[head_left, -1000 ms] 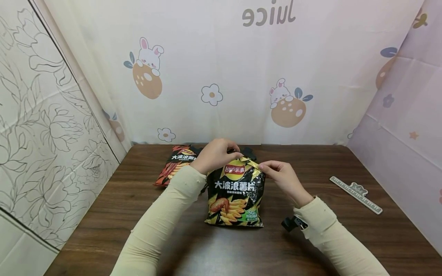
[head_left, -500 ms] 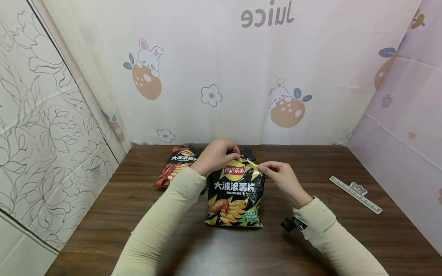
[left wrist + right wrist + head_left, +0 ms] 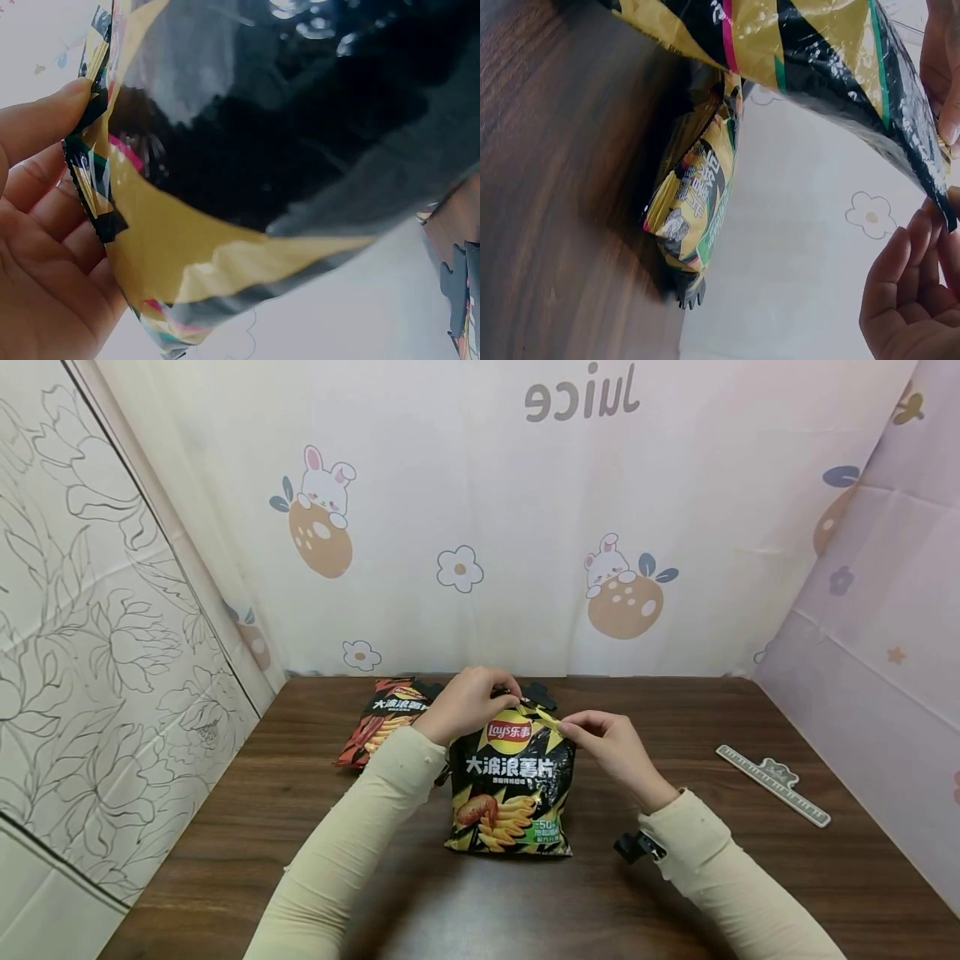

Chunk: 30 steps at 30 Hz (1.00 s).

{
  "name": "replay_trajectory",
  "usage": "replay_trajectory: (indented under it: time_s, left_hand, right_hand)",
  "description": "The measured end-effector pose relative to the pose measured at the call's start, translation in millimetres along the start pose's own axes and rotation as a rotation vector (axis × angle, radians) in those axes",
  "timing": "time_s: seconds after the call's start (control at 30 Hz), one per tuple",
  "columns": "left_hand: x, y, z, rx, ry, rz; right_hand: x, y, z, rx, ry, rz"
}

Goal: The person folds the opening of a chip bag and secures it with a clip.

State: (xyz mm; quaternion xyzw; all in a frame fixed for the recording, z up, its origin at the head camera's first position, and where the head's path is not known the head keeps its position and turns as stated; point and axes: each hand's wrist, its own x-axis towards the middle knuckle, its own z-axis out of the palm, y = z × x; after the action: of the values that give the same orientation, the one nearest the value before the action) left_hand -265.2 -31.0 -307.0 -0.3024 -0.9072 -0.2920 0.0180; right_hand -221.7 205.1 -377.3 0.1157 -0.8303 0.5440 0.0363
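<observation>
A black Lay's chip bag (image 3: 510, 785) stands upright on the table, its front panel facing me. My left hand (image 3: 468, 706) pinches the top seal near its middle; in the left wrist view the thumb (image 3: 56, 112) presses on the crimped strip with fingers behind it. At the top right corner my right hand (image 3: 615, 747) pinches the gold edge between thumb and index finger. The right wrist view shows that corner gripped, with the other fingers (image 3: 896, 274) curled loosely. Between both hands the gold seal is creased and angled.
A red chip bag (image 3: 386, 718) lies at the back left, partly behind the left hand. Behind the held bag is another gold-and-black bag (image 3: 697, 195) with a black toothed clip (image 3: 692, 292) at its end. A white ruler-like clip (image 3: 776, 781) lies at the right.
Both hands keep their grip and hardly move. The gold top edge between them has twisted slightly and looks narrower than a second ago.
</observation>
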Motion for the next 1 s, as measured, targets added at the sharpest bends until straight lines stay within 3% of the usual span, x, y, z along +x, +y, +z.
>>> replay_trajectory:
  time_s: [0.43,0.7,1.0]
  left_hand:
    - [-0.8,-1.3,2.0,-0.011,0.006,0.008]
    - [-1.6,-2.7,2.1,-0.021,0.013,0.012]
    - [-2.7,-2.5,2.3,-0.021,0.016,0.011]
  right_hand:
    - [0,-4,-12.5,-0.099,-0.032,-0.037]
    - [1,3,-39.1,-0.261,0.069,-0.120]
    - [-3,21,-79.1,-0.498,0.200,-0.143]
